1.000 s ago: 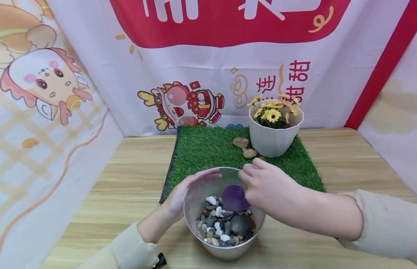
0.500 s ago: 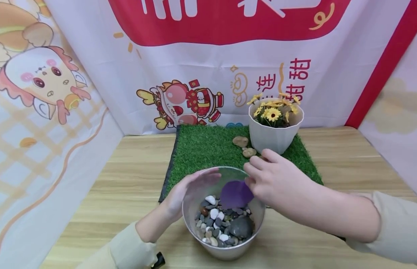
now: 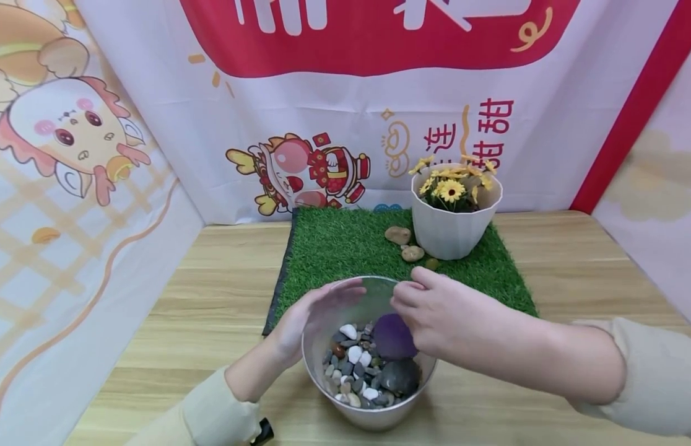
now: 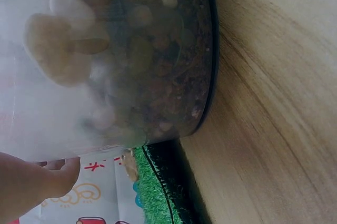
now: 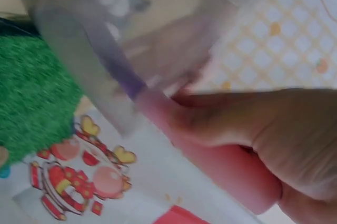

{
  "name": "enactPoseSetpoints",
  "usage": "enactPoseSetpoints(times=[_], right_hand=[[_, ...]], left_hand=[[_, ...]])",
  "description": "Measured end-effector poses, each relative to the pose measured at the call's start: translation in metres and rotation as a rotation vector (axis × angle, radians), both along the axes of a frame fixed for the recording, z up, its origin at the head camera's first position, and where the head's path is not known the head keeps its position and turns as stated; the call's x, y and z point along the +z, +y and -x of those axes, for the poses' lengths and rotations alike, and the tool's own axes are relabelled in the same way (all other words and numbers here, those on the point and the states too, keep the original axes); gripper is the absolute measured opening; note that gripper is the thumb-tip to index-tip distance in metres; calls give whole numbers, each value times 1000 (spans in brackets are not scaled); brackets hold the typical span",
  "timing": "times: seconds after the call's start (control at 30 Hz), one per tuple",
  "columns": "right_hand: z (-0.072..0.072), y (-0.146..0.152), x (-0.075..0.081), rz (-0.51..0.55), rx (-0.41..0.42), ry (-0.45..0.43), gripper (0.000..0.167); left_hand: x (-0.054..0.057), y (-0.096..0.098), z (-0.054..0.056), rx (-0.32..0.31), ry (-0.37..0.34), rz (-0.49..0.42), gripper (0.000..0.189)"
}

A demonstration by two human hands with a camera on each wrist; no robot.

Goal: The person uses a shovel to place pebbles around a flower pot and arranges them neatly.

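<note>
My left hand point(image 3: 292, 319) rests against the left side of a clear plastic tub point(image 3: 314, 371), its fingers fairly straight along the far outer wall. Brown soil point(image 4: 179, 77) shows low through the tub's side, with pebbles point(image 3: 356, 371) in white, grey and tan above. A large dark stone point(image 3: 400, 376) lies at their right. My right hand point(image 3: 443, 310) is over the right rim, gripping the pink handle point(image 5: 226, 176) of a small trowel. Its purple blade point(image 3: 394, 337) reaches down inside the tub, close over the pebbles behind the dark stone.
An artificial grass mat point(image 3: 345, 248) lies behind the tub on the wooden table point(image 3: 173, 347). At its back right stands a white pot point(image 3: 451, 232) with yellow flowers point(image 3: 450, 191). Several loose stones point(image 3: 398, 235) lie left of that pot. Printed cloth point(image 3: 334, 105) encloses the back and sides.
The trowel blade first rose and tilted to the right with my right hand, then came back down and forward into the tub. My left hand has stayed on the tub's side.
</note>
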State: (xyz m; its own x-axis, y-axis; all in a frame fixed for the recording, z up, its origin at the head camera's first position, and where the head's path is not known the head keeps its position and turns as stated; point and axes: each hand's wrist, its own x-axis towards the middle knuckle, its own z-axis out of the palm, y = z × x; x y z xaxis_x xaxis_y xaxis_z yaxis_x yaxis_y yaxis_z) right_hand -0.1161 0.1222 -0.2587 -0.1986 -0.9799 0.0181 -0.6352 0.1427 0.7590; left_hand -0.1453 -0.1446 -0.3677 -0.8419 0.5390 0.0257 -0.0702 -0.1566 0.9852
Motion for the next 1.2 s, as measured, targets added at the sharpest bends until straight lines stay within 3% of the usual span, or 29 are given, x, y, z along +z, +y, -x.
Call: enactPoseSetpoints(times=[0.23,0.33,0.4,0.57,0.73,0.83,1.0,1.2], right_hand=[[15,6,7,31,17,-134,16],[18,7,6,73,7,-153,18],[16,6,2,97,13,-103,17],[6,1,-8,81,54,124,20],[4,3,-9,33,56,202,26],[8,3,-12,18,58,194,26],[16,1,-15,37,78,108,25],[24,4,-7,46,97,1,15]], left_hand=[[-1,0,0,3,9,-1,59],[-2,0,-1,3,2,-7,59],[-2,0,-1,1,-6,-12,59],[-2,1,-1,-5,-4,-17,59],[-1,1,0,-3,3,-11,59],[-1,0,0,3,6,-5,59],[-1,-1,0,4,15,2,58],[0,0,0,0,1,-1,58]])
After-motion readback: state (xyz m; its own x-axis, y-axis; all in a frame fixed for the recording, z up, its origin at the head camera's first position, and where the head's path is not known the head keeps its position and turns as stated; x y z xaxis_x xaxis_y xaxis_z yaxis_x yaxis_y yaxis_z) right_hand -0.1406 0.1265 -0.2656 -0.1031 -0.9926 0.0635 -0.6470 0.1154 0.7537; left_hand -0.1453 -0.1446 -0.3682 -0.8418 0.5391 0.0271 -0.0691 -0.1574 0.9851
